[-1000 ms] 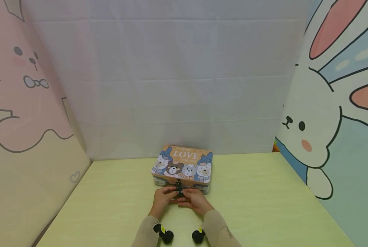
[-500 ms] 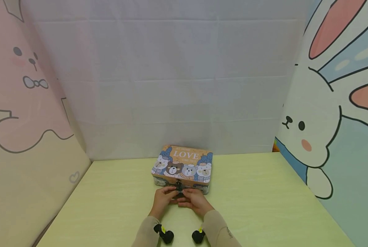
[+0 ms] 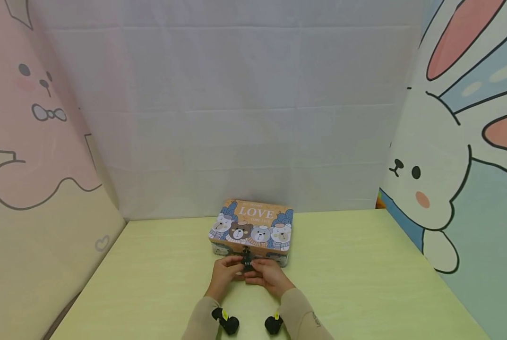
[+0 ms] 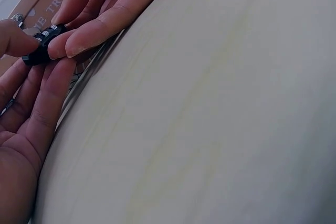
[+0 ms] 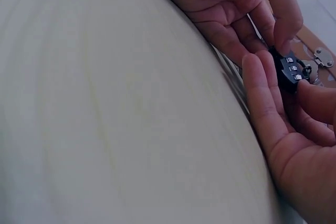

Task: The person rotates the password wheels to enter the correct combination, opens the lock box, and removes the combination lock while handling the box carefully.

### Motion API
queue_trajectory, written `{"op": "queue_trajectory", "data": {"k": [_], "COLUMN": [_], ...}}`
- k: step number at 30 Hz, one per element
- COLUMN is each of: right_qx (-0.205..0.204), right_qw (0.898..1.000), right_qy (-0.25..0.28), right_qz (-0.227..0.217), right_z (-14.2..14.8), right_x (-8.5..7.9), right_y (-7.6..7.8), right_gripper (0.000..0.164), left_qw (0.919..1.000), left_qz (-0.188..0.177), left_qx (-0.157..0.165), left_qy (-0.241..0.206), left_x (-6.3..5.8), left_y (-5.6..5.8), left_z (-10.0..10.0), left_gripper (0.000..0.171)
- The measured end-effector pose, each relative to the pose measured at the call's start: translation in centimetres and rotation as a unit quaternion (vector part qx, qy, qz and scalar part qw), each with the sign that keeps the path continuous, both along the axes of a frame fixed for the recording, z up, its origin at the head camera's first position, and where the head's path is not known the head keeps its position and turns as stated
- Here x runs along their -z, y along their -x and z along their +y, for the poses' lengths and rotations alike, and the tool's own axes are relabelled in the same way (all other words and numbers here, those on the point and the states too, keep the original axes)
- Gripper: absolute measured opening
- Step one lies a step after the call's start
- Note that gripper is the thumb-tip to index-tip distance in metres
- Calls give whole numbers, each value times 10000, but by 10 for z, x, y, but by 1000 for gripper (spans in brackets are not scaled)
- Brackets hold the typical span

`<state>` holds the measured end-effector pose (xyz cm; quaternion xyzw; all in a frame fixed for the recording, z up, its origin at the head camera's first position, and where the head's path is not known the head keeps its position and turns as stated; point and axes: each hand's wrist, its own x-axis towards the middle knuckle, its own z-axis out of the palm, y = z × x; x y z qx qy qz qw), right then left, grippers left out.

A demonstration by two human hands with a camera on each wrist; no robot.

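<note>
A black combination padlock (image 3: 247, 261) with several number dials hangs at the front of a rectangular tin box (image 3: 253, 227). Bears and the word LOVE decorate the closed lid. In the right wrist view the padlock (image 5: 289, 72) is seen with its shackle through the silver hasp (image 5: 310, 72). My left hand (image 3: 223, 277) pinches the padlock from the left side, between thumb and fingers. From the right, my right hand (image 3: 272, 276) also pinches it, thumb by the dials. Fingers of both hands meet beneath the padlock (image 4: 42, 47) and partly cover it.
The box stands on a pale yellow-green table (image 3: 347, 274), near a white cloth backdrop (image 3: 244, 118). Printed panels with rabbit drawings (image 3: 432, 179) flank the table. Small black wrist devices (image 3: 229, 325) sit by both beige sleeves.
The padlock has tilted slightly, and its light dial marks show more plainly in the head view. Both hands keep their places around it; the box stays still.
</note>
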<state>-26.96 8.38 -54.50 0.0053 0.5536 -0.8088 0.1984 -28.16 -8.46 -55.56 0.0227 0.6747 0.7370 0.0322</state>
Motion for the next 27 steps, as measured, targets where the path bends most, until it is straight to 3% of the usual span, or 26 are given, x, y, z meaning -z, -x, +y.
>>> {"op": "queue_trajectory", "data": {"k": [18, 27], "right_qx": [-46, -34], "right_qw": [10000, 10000], "right_qy": [2, -9], "right_qz": [70, 23], "right_z": [0, 1], "right_x": [0, 0], "right_y": [-1, 0], "right_gripper": [35, 36], "left_qw": [9995, 9997], "left_qz": [310, 117], "left_qx": [-24, -109], "left_qy": [68, 167], "left_x": [1, 0], "left_y": [-2, -1], "left_z": [1, 2], "left_gripper": [28, 27]}}
